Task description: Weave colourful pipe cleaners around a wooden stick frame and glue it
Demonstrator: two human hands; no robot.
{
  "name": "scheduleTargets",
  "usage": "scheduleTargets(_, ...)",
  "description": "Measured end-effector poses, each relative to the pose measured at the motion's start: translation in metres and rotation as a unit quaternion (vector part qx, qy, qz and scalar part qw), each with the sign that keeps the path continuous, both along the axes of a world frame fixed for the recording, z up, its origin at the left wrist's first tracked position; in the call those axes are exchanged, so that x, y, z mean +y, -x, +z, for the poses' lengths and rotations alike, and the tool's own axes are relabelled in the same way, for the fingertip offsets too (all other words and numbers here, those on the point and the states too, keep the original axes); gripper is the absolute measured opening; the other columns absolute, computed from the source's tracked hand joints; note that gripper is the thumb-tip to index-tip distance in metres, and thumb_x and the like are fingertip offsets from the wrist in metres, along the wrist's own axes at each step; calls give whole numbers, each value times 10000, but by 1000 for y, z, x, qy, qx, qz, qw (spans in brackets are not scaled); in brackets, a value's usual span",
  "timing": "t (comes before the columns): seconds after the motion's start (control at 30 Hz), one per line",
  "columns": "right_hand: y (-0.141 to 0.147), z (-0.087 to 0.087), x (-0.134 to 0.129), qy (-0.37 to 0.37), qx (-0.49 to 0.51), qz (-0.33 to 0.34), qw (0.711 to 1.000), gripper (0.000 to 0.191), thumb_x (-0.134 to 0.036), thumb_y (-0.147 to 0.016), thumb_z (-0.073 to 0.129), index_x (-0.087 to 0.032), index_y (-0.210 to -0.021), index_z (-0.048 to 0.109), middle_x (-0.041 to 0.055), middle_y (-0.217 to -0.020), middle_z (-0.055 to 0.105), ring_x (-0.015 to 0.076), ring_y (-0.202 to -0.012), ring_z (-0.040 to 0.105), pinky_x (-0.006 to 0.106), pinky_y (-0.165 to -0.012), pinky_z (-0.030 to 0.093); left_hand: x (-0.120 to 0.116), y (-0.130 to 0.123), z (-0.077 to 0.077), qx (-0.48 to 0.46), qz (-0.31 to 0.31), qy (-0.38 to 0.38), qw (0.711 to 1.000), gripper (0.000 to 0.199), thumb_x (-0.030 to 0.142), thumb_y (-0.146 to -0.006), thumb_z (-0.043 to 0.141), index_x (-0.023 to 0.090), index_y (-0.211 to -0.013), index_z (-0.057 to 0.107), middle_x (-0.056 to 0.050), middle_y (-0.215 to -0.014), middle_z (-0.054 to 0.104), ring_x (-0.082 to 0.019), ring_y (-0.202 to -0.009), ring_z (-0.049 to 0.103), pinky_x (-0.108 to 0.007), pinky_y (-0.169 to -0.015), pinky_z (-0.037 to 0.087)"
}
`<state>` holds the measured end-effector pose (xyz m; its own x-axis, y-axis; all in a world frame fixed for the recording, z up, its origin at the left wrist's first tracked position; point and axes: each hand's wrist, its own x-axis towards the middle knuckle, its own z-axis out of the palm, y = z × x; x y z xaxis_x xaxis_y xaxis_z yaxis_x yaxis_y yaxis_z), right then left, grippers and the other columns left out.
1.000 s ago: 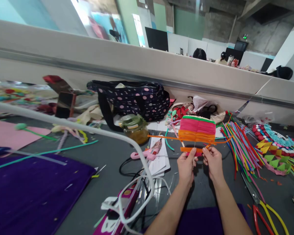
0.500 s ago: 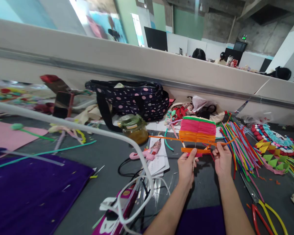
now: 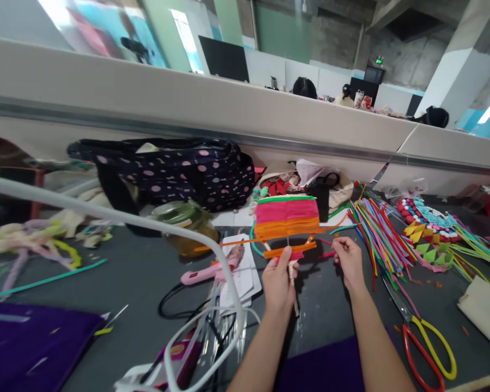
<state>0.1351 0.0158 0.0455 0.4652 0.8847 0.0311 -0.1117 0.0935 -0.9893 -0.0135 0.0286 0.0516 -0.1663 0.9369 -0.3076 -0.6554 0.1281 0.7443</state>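
Though beyond both hands [image 3: 278,286] [image 3: 350,264], striped panel [image 3: 286,218] nearer the left.

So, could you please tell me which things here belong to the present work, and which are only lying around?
Likely part of the work:
- the striped piece, which is being held
- the bundle of coloured strips
- perhaps the scissors, within the same work area

Seemingly just lying around:
- the spotted bag
- the lidded jar

your striped piece [image 3: 286,212] looks matt and finely ridged; you have smooth metal scissor blades [image 3: 400,305] with glossy plastic-looking handles [image 3: 448,345], a shiny glass-like jar [image 3: 187,246] and matt cloth [image 3: 28,345].
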Motion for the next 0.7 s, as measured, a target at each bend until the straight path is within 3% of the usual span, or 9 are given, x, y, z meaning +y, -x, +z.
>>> scheduleTargets(0.1, -20, -7, -2, 27, -122, 0, 992, 210, -377, -706, 624, -168, -717, 623, -41, -555, 533, 100, -461, 442, 205, -437, 334, 5, 10, 2, -8, 38, -11, 999, 365, 338, -532, 813, 130, -687, 555, 54, -474, 566, -48, -343, 465, -133, -311, 289)
scheduleTargets(0.23, -51, -10, -6, 37, -261, -128, 956, 185, -350, -737, 571, -178, -726, 637, 3, -634, 607, 160, -584, 539, 250, -566, 399, 8, 17, 6, -22, 72, -29, 997, 344, 300, -529, 814, 129, -682, 558, 59, -495, 573, -46, -363, 484, -127, -314, 312)
scheduleTargets(0.3, -62, -11, -8, 61, -321, -152, 933, 191, -332, -772, 526, -180, -764, 641, 24, -675, 629, 179, -625, 559, 265, -610, 404, 9, 19, 8, -25, 78, -29, 996, 329, 287, -536, 809, 126, -695, 569, 58, -499, 576, -51, -374, 493, -125, -311, 318)
scheduleTargets(0.5, -79, -13, -13, 144, -508, -213, 822, 248, -201, -813, 458, -148, -955, 655, 110, -920, 647, 234, -882, 561, 310, -793, 388, 12, 24, 12, -7, 91, -20, 996, 268, 264, -590, 766, 128, -743, 593, 56, -539, 589, -51, -385, 498, -123, -310, 315)
scheduleTargets(0.7, -102, -3, -28, 252, -558, -268, 744, 312, -198, -845, 470, -136, -1105, 632, 163, -1041, 625, 294, -1023, 502, 363, -849, 348, 12, 26, 14, -13, 97, -22, 995, 265, 253, -583, 769, 123, -727, 589, 63, -517, 577, -51, -374, 492, -122, -302, 326)
